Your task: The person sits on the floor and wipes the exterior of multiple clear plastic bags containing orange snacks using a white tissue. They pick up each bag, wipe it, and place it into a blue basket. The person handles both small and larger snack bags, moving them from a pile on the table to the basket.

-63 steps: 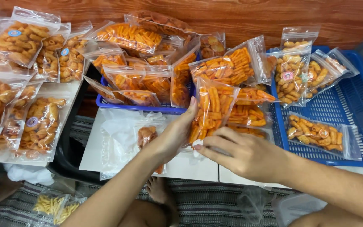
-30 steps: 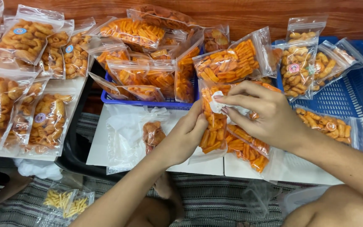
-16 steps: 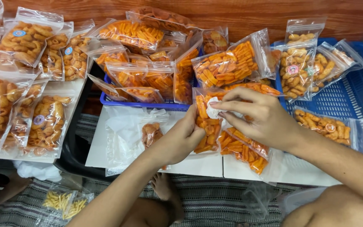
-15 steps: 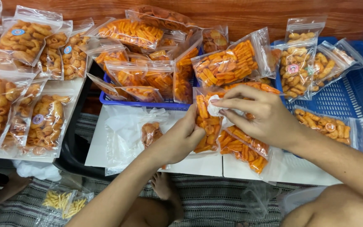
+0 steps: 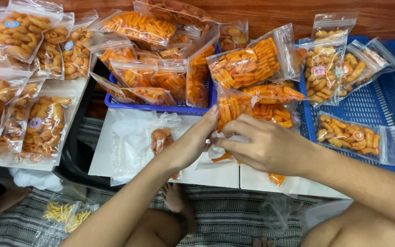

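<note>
Both my hands grip one clear bag of orange stick snacks (image 5: 232, 107) above a white surface (image 5: 216, 174). My left hand (image 5: 190, 144) holds its left edge, thumb up along the bag. My right hand (image 5: 264, 146) pinches the bag's lower part from the right, fingers curled over the plastic. More filled orange snack bags (image 5: 248, 64) stand just behind it.
A blue basket (image 5: 161, 107) full of orange snack bags sits behind. A second blue basket (image 5: 389, 119) at right holds bags of brown curled snacks (image 5: 350, 137). More brown snack bags (image 5: 42, 123) lie at left. Empty plastic bags (image 5: 133, 137) lie on the white surface. My bare foot (image 5: 174, 196) rests on a striped mat.
My right hand has come down from the top of the orange snack bag to its lower part. The left hand has stayed on the bag's left edge.
</note>
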